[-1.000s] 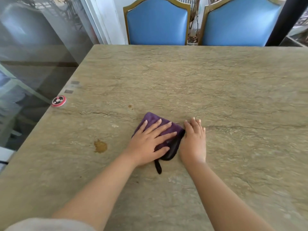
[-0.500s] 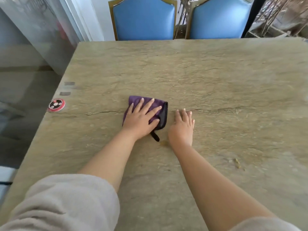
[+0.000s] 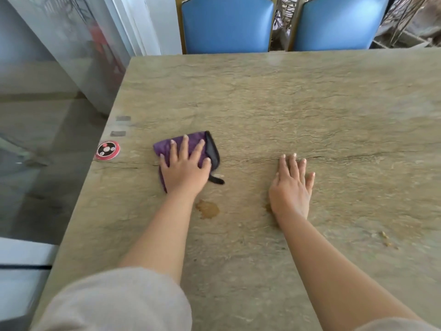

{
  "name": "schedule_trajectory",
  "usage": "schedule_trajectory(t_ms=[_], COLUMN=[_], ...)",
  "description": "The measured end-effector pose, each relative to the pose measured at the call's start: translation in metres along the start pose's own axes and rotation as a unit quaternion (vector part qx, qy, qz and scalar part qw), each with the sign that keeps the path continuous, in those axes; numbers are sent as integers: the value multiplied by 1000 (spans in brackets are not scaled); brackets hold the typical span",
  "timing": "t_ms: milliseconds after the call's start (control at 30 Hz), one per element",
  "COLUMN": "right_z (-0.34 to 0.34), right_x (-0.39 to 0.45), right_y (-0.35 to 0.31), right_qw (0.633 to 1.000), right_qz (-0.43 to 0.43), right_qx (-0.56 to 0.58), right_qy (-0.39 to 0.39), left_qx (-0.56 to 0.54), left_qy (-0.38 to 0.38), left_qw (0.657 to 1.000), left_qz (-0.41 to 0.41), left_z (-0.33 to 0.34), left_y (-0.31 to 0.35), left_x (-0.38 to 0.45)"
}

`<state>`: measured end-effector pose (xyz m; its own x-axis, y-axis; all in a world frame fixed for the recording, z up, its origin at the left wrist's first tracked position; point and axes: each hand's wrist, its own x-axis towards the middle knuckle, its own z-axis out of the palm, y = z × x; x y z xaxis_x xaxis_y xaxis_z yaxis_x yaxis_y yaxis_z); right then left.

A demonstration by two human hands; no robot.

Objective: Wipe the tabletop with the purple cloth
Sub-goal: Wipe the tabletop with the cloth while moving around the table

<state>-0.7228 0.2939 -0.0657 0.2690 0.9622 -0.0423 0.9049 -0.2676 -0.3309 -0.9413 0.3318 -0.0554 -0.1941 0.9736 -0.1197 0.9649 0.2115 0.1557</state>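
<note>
The purple cloth (image 3: 164,147), folded and with a black edge and strap, lies on the beige stone tabletop (image 3: 310,103) near its left side. My left hand (image 3: 185,170) presses flat on the cloth with fingers spread and covers most of it. My right hand (image 3: 290,189) rests flat on the bare stone to the right, well apart from the cloth and holding nothing. A brown stain (image 3: 207,209) sits just below the cloth, beside my left wrist.
A red round disc (image 3: 107,150) and two small grey patches (image 3: 123,118) sit at the table's left edge. Crumbs (image 3: 385,238) lie at the right. Two blue chairs (image 3: 226,22) (image 3: 338,22) stand at the far edge. A glass wall (image 3: 47,91) runs along the left.
My left hand has slid the cloth leftward toward the table's left edge. The gap between my two hands has widened, and the brown stain now shows beside my left wrist.
</note>
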Motion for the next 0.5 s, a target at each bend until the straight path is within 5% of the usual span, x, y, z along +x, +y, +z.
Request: schedule_trajectory(t_ms=[133, 200, 367, 500], right_z=[-7, 0, 28, 33], right_x=[-8, -23, -53, -54], right_y=[-23, -53, -95, -95], right_qw=[998, 997, 988, 991], right_qz=[20, -39, -124, -115], right_qx=[47, 55, 76, 55], right_qy=[-28, -34, -52, -42], left_qx=[17, 21, 0, -15], left_qy=[33, 7, 14, 35], left_qw=[977, 973, 1000, 998], left_qz=[210, 229, -13, -57], left_z=[17, 10, -7, -3], left_y=[-3, -23, -84, -80], left_x=[-56, -44, 4, -35])
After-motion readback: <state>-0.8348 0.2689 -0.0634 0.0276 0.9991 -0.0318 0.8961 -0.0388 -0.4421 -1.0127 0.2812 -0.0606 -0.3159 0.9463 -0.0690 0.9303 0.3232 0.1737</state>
